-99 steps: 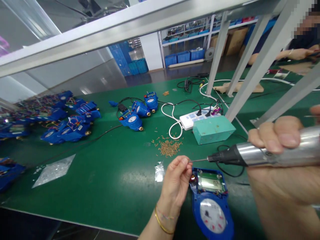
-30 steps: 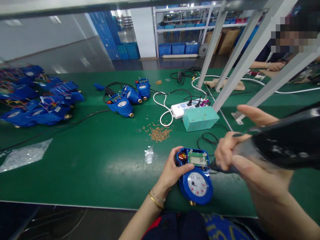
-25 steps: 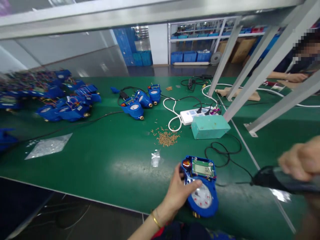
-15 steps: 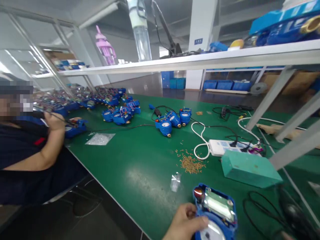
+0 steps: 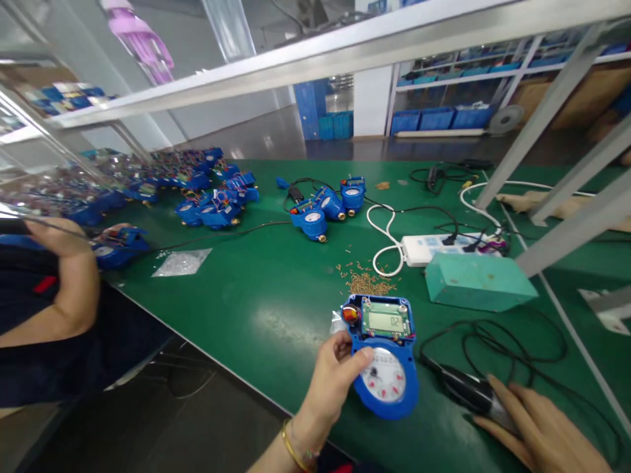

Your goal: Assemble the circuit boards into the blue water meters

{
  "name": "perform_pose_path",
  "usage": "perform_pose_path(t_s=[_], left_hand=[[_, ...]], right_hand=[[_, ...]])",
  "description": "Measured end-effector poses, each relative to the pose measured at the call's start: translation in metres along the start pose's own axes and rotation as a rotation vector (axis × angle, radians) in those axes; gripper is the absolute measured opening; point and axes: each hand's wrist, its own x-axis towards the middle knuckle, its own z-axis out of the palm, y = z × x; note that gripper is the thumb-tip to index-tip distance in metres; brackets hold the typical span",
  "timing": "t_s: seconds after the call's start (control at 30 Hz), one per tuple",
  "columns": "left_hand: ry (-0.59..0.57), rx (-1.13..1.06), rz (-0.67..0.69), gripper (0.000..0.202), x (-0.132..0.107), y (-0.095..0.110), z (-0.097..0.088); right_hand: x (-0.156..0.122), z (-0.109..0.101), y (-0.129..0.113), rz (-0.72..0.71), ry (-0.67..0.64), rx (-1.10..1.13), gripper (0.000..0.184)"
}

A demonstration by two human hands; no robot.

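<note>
My left hand (image 5: 334,371) grips a blue water meter (image 5: 408,378) by its left side, with the thumb over the round dial. The meter's upper housing is uncovered, showing a circuit board and a small display (image 5: 384,322). To the right, my right hand (image 5: 542,420) has its thumb and fingers around the rear of a black corded electric screwdriver (image 5: 466,389), whose front points left toward the meter. Behind the meter lies a pile of small brass-coloured screws (image 5: 367,284). A small clear plastic bag (image 5: 338,323) is partly hidden by the meter.
A turquoise box (image 5: 478,282) and a white power strip (image 5: 434,249) stand at right, with loose black cable below. Several blue meters (image 5: 313,223) sit farther back. A co-worker's arm (image 5: 73,289) is at left. The white shelf (image 5: 320,62) crosses above the green table.
My left hand has brought the meter farther into view, and its display now shows clearly. The screwdriver has moved left toward the meter with my right hand, which was barely visible before.
</note>
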Motion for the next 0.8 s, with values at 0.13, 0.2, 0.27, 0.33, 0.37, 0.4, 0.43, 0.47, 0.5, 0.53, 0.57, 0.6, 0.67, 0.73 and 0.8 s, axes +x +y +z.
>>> perform_pose_path(t_s=[0.13, 0.2, 0.27, 0.33, 0.37, 0.4, 0.43, 0.47, 0.5, 0.53, 0.57, 0.6, 0.67, 0.73, 0.8], left_hand=[[-0.063, 0.024, -0.099, 0.048, -0.003, -0.02, 0.017], [-0.099, 0.039, -0.118, 0.047, -0.003, -0.029, 0.024], [-0.131, 0.064, -0.112, 0.045, -0.004, -0.034, 0.031], [-0.145, 0.11, -0.101, 0.042, -0.005, -0.036, 0.036], [-0.142, 0.144, -0.094, 0.04, -0.005, -0.036, 0.038], [-0.136, 0.182, -0.085, 0.039, -0.006, -0.035, 0.039], [-0.127, 0.223, -0.071, 0.037, -0.007, -0.034, 0.04], [-0.117, 0.261, -0.055, 0.035, -0.007, -0.033, 0.041], [-0.107, 0.291, -0.036, 0.034, -0.007, -0.032, 0.041], [-0.1, 0.317, -0.017, 0.034, -0.008, -0.031, 0.041], [-0.092, 0.341, 0.001, 0.033, -0.008, -0.031, 0.041], [-0.085, 0.364, 0.017, 0.032, -0.008, -0.031, 0.04], [-0.07, 0.405, 0.039, 0.031, -0.008, -0.032, 0.039], [-0.057, 0.435, 0.05, 0.031, -0.008, -0.034, 0.037], [-0.045, 0.453, 0.052, 0.034, -0.008, -0.037, 0.036]], right_hand=[[0.043, -0.051, -0.02, 0.085, 0.1, 0.093, 0.035], [0.072, -0.076, -0.035, 0.253, 0.149, 0.321, 0.016], [0.096, -0.09, -0.048, 0.269, 0.078, 0.455, 0.011], [0.111, -0.092, -0.057, 0.224, 0.071, 0.454, 0.011], [0.115, -0.09, -0.059, 0.203, 0.073, 0.426, 0.012], [0.117, -0.087, -0.061, 0.185, 0.072, 0.39, 0.013], [0.118, -0.083, -0.062, 0.172, 0.069, 0.349, 0.014], [0.118, -0.079, -0.062, 0.158, 0.068, 0.303, 0.015], [0.118, -0.076, -0.063, 0.14, 0.062, 0.255, 0.016], [0.118, -0.074, -0.063, 0.119, 0.053, 0.203, 0.016], [0.118, -0.073, -0.064, 0.097, 0.041, 0.15, 0.017], [0.119, -0.073, -0.065, 0.081, 0.029, 0.099, 0.017], [0.12, -0.073, -0.067, 0.07, 0.004, 0.033, 0.018], [0.121, -0.073, -0.069, 0.08, -0.005, 0.022, 0.019], [0.121, -0.072, -0.069, 0.092, -0.007, 0.028, 0.018]])
